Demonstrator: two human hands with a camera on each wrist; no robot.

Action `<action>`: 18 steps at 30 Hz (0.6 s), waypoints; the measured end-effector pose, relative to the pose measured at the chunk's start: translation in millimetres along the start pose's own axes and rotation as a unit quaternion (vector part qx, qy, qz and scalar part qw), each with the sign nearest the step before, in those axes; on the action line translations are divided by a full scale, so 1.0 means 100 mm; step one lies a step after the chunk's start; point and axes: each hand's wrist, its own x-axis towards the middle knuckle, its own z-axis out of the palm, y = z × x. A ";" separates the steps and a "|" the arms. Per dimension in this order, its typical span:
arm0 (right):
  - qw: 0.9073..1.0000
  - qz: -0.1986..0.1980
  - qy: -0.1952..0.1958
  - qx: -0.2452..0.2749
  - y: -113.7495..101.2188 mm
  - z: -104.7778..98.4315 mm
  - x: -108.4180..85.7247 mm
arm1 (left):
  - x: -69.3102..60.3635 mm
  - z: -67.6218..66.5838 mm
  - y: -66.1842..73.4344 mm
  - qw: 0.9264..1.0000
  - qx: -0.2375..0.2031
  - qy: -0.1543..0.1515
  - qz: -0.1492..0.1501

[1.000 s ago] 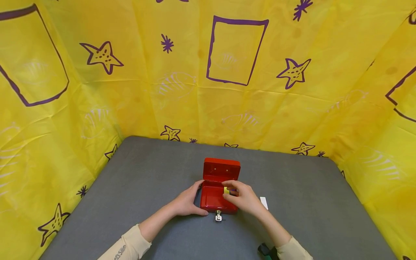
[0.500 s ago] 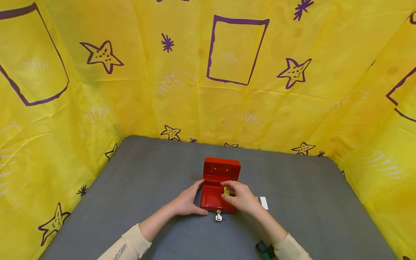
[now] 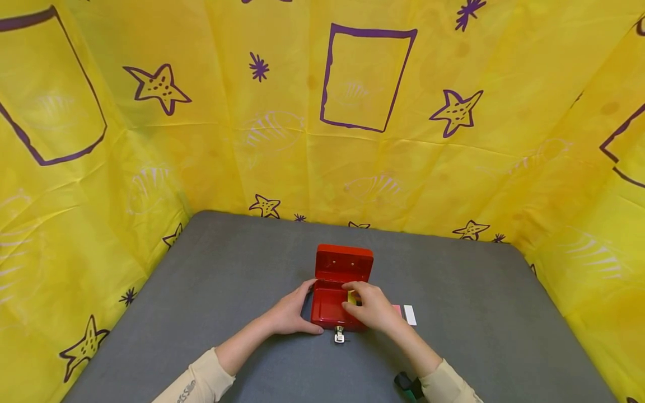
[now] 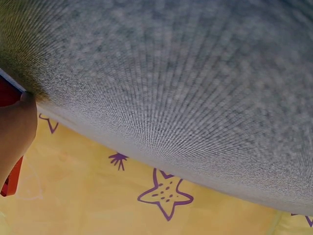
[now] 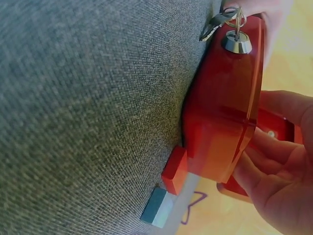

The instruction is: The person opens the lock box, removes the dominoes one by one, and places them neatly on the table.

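A red cash box sits on the grey table with its lid raised, and keys hang from its front lock. My left hand grips the box's left side, thumb at the front corner and fingers at the back; in the left wrist view part of that hand shows against the red metal. My right hand reaches over the right wall, fingers bent inside. A small yellow piece shows between thumb and fingers; whether they pinch it is hidden, also in the right wrist view, where the hand covers the rim.
Right of the box lie a red-pink block and a white-topped block, close together. A dark and green object shows by the right sleeve. Yellow patterned cloth encloses the table's back and sides.
My right hand and forearm have shifted slightly left, and the red-pink block beside the white-topped one has come into view. The left hand and the box have stayed in place.
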 end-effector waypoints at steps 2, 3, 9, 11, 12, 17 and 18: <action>1.000 0.003 -0.004 -0.005 0.00 0.00 0.00 | 0.00 0.00 0.00 1.000 0.000 -0.001 -0.002; 1.000 0.004 -0.005 -0.007 0.00 0.00 0.01 | 0.00 0.00 0.00 1.000 0.000 -0.001 -0.003; 1.000 0.006 -0.007 -0.017 -0.01 0.01 0.01 | 0.00 0.01 0.01 1.000 0.000 -0.001 -0.006; 1.000 0.003 -0.006 -0.022 -0.01 0.01 0.01 | -0.01 0.00 0.01 1.000 -0.001 0.000 -0.005; 1.000 0.001 -0.006 -0.025 0.00 0.01 0.01 | -0.01 0.00 0.01 1.000 -0.001 0.000 -0.005; 0.999 -0.004 -0.008 -0.032 -0.01 0.01 0.02 | -0.01 0.00 0.00 1.000 -0.001 0.000 -0.004; 0.999 -0.005 -0.008 -0.033 -0.02 0.01 0.02 | -0.01 0.00 0.00 1.000 -0.001 0.000 -0.004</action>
